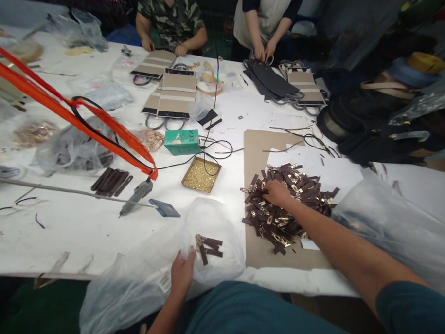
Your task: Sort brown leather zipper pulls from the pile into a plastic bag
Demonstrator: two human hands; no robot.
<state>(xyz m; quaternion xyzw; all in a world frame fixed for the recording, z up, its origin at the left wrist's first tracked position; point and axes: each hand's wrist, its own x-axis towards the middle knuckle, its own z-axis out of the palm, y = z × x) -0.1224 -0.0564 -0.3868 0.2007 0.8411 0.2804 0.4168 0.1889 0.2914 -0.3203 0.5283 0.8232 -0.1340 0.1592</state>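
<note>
My left hand (pixel 183 271) pinches the edge of a clear plastic bag (pixel 146 272) that lies along the front of the table and hangs over its edge. On the bag, by my left thumb, lie several brown tabs (pixel 210 246) with gold metal clasps. My right hand (pixel 277 192) reaches into a large pile of the same brown tabs (pixel 283 223). Its fingers are curled down among them, and their tips are partly hidden, so what they hold does not show clearly. Under the pile are a brown cardboard sheet (pixel 254 146) and white paper.
A hot glue gun (pixel 138 196) hangs from an orange strap (pixel 93 127). A tray of gold bits (pixel 202 175), a green box (pixel 181 141) and loose cables stand mid-table. More plastic (pixel 399 224) lies right. Across the table, two people handle bag panels (pixel 176 93).
</note>
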